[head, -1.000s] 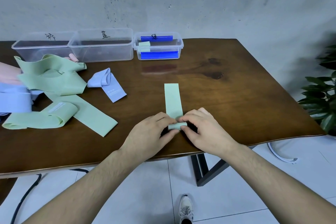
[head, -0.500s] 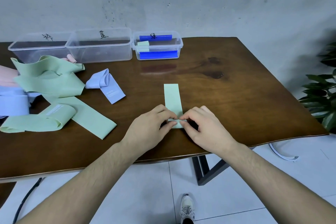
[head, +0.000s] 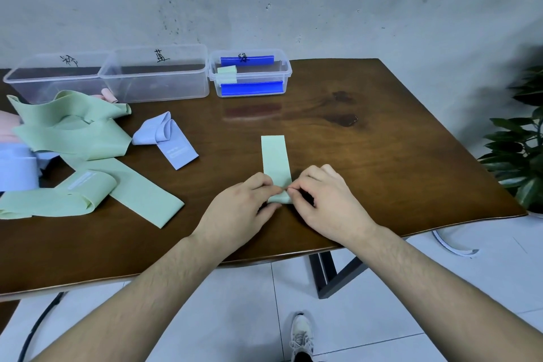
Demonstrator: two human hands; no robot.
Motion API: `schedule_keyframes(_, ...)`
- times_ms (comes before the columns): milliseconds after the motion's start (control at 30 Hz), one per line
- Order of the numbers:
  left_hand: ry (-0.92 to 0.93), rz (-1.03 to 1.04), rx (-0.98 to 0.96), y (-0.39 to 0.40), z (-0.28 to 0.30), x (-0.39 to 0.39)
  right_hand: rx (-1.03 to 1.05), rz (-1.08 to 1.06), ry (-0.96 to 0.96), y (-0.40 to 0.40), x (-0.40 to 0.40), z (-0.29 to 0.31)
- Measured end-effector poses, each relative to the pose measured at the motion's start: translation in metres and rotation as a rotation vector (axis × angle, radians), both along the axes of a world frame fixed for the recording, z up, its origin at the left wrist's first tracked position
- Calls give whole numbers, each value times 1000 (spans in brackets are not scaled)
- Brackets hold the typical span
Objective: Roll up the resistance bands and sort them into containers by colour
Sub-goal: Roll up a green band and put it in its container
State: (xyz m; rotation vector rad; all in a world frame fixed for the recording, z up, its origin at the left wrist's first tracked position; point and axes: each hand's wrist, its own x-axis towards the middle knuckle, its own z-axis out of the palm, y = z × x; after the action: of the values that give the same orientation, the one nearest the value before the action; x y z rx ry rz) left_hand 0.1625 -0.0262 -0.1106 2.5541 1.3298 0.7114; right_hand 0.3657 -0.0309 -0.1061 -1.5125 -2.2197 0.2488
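A narrow light green band (head: 275, 157) lies flat on the wooden table (head: 382, 161), its near end rolled into a small coil. My left hand (head: 241, 209) and my right hand (head: 326, 200) pinch that coil from either side with thumbs and fingertips. Three clear containers stand at the back: the left one (head: 53, 76), the middle one (head: 158, 73), and the right one (head: 249, 73) with blue handles, which holds one rolled green band (head: 226, 73). Loose green bands (head: 73, 132) and light blue bands (head: 167, 138) lie at the left.
A pink band end (head: 108, 95) peeks out by the middle container. More blue and pink material lies at the far left edge. A potted plant (head: 520, 150) stands right of the table. My shoe (head: 301, 338) and a black cable (head: 38, 326) are on the tiled floor.
The coil has rolled a little farther up the band, so the flat length is shorter. Both hands moved slightly away from me with it.
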Motion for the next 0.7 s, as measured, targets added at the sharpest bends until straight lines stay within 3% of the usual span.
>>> schedule_keyframes(233, 42, 37, -70, 10, 2, 1, -11, 95, 9, 0, 3, 3)
schedule_keyframes(367, -41, 66, -150, 9, 0, 1, -17, 84, 13, 5, 5, 0)
schedule_keyframes(700, -22, 72, -121, 14, -1, 0, 40, 93, -20, 11, 7, -3)
